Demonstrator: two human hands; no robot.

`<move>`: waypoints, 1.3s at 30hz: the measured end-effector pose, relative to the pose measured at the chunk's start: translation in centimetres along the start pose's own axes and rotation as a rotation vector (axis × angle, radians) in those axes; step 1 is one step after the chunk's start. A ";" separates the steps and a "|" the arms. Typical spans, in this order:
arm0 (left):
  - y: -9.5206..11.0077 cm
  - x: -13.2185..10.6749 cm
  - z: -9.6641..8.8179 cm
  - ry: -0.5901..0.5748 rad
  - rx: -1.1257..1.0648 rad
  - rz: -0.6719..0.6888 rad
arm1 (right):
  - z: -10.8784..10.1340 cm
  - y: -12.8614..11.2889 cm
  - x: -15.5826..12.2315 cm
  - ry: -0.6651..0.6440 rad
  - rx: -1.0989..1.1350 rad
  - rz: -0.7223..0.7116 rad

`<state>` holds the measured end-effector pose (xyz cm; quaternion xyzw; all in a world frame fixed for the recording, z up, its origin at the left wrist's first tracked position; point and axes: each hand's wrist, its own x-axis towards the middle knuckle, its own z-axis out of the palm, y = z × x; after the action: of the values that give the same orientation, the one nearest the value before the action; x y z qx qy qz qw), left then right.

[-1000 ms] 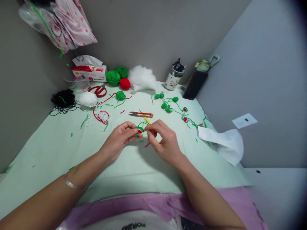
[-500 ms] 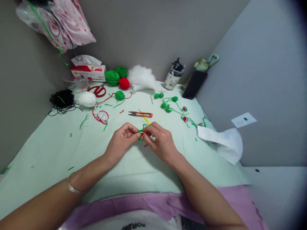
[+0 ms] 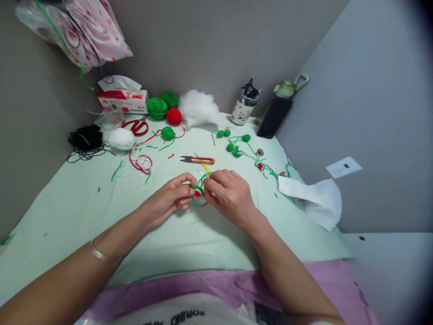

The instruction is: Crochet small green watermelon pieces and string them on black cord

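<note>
Between thumb and fingers, my left hand point(image 3: 172, 196) pinches a small crocheted piece point(image 3: 198, 192) in red, white and green. My right hand point(image 3: 230, 194) is closed just right of it, its fingers on a green yarn strand point(image 3: 202, 178) that loops up from the piece. Whether a needle is also in those fingers is hidden. Just beyond the hands lie orange thread snips point(image 3: 199, 160) and a yellow strip point(image 3: 207, 169), partly behind the right fingers.
Green yarn balls point(image 3: 157, 108), a red ball point(image 3: 174, 116), white stuffing point(image 3: 199, 108) and red-handled scissors point(image 3: 139, 128) line the back. Small green crocheted pieces point(image 3: 233, 148) lie right of centre. A pen cup point(image 3: 241, 112), a phone point(image 3: 274, 118) and white sheet point(image 3: 321, 205) stand or lie further right.
My right hand has moved slightly right, away from the left. The crocheted piece has turned, showing more of its red and white face, and green yarn now loops between the hands.
</note>
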<state>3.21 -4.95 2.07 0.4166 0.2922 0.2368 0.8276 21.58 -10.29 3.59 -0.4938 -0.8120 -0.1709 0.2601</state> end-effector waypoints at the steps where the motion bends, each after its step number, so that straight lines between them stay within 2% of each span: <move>1: 0.1 0.0 -0.1 -0.025 -0.021 -0.032 | 0.0 0.0 0.0 0.006 -0.002 -0.014; 5: 0.4 -0.1 -0.2 -0.055 -0.066 -0.068 | -0.1 0.0 -0.1 0.036 0.096 -0.014; 11: -0.1 0.0 0.2 0.120 0.044 0.117 | -0.3 0.1 0.0 0.008 0.521 0.267; 14: -0.3 0.1 0.2 0.159 0.072 0.165 | -0.2 -0.1 -0.1 -0.017 0.603 0.317; 18: -0.5 0.0 0.2 0.169 0.090 0.200 | 0.3 -0.3 -0.3 -0.038 0.526 0.281; 22: -0.5 0.1 0.2 0.186 0.068 0.173 | 0.5 0.0 -0.4 -0.066 0.434 0.223; 26: -0.4 0.2 0.1 0.115 -0.023 0.092 | 0.4 0.3 -0.3 -0.048 0.259 0.204; 28: -0.3 0.1 0.1 0.080 -0.041 0.056 | 0.2 0.4 -0.2 -0.022 0.303 0.235; 30: -0.1 0.1 0.1 0.062 -0.032 0.043 | -0.2 0.5 -0.1 0.027 0.504 0.321; 34: 0.1 0.0 0.1 0.080 0.031 0.052 | -1.6 2.0 0.1 0.157 1.106 0.625; 36: 0.1 0.0 0.1 0.090 0.070 0.057 | -2.4 3.3 0.1 0.303 1.309 0.737; 39: 0.1 0.0 0.0 0.066 0.121 0.067 | -3.0 5.2 0.1 0.600 1.395 0.832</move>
<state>3.22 -4.92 2.17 0.4673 0.3190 0.2600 0.7825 26.91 -9.45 6.22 -0.4126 -0.3817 0.3523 0.7483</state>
